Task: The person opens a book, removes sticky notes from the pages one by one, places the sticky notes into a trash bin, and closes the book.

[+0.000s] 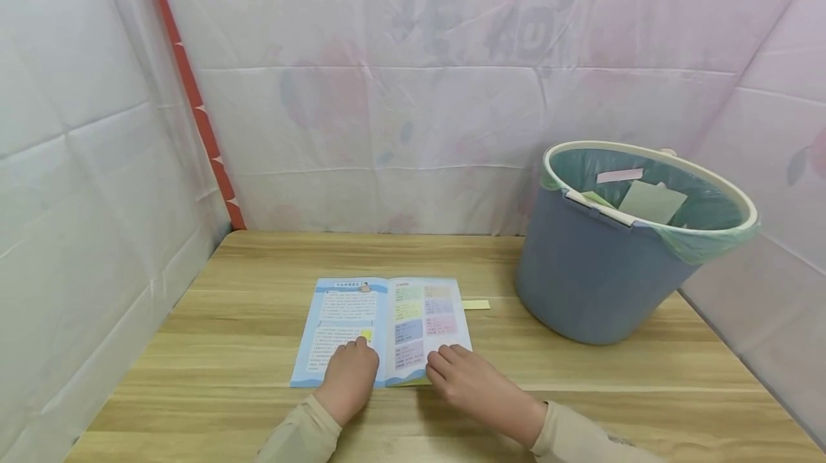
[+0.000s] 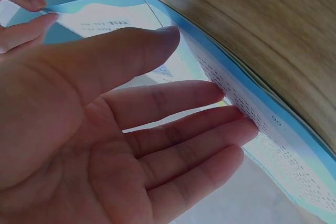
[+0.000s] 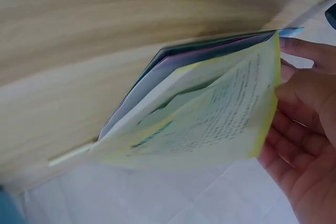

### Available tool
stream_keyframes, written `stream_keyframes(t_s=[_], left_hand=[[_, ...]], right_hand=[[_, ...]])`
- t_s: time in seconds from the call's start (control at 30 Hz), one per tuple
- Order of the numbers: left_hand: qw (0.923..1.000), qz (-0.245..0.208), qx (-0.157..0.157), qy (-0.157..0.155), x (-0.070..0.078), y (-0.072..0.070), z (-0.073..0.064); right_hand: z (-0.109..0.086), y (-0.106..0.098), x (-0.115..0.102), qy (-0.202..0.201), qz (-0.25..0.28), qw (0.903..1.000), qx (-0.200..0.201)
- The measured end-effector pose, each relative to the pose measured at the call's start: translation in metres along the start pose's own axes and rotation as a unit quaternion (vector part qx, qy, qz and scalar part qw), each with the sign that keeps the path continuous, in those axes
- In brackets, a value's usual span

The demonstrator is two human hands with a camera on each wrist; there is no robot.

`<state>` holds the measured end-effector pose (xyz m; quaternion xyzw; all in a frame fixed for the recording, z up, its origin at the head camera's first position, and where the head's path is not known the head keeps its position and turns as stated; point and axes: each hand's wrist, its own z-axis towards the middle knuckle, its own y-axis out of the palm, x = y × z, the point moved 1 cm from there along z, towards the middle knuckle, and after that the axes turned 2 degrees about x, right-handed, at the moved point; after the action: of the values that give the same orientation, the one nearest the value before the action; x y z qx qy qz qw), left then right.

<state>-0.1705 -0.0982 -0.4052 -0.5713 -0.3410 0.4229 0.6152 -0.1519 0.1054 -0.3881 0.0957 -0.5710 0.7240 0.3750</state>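
An open booklet [image 1: 381, 298] with pale blue page borders and printed text lies on the wooden table. My left hand [image 1: 350, 375] touches its left page with the fingertips. Those fingers are loosely extended and the thumb stands apart, as the left wrist view shows. With thumb and finger, my right hand [image 1: 474, 385] pinches the lower outer part of the right-hand page [image 3: 226, 103], which is lifted and bowed in the right wrist view. A small yellow tab [image 1: 366, 335] shows on the left page, just above my left fingers.
A pale yellow paper strip [image 1: 476, 304] juts out beside the booklet's right edge. Farther right stands a blue-grey bin [image 1: 581, 269] with a green liner, holding several paper pieces [image 1: 652, 201]. White printed sheeting [image 1: 387, 126] hangs behind the table [image 1: 213, 320] and along both sides.
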Motion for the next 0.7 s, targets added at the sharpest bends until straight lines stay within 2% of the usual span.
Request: stream_keyframes(t_s=[0.2,0.33,0.4,0.47,0.53,0.6,0.7], left_hand=[[0.9999,-0.003,-0.01,-0.002,-0.001,0.0,0.001],[0.9999,-0.01,-0.009,-0.001,-0.003,0.001,0.002],[0.9999,-0.014,-0.006,0.005,-0.003,0.0,0.002],[0.9995,-0.022,0.011,0.017,0.0,-0.005,0.0],[0.9982,-0.03,0.036,0.038,0.006,-0.015,-0.003],[0.9948,-0.038,0.06,0.073,0.016,-0.027,-0.009],[0.9804,-0.051,0.1,0.162,0.035,-0.043,-0.019]], right_hand=[[-0.011,-0.008,0.013,0.013,-0.004,0.9998,-0.014],[-0.014,-0.008,0.025,0.056,0.012,0.9983,-0.014],[-0.014,-0.007,0.03,0.079,0.027,0.9965,-0.003],[-0.012,-0.006,0.033,0.097,0.038,0.9945,0.015],[-0.009,-0.007,0.035,0.106,0.045,0.9926,0.039],[-0.005,-0.009,0.036,0.111,0.048,0.9903,0.069],[0.005,-0.013,0.034,0.113,0.046,0.9869,0.105]])
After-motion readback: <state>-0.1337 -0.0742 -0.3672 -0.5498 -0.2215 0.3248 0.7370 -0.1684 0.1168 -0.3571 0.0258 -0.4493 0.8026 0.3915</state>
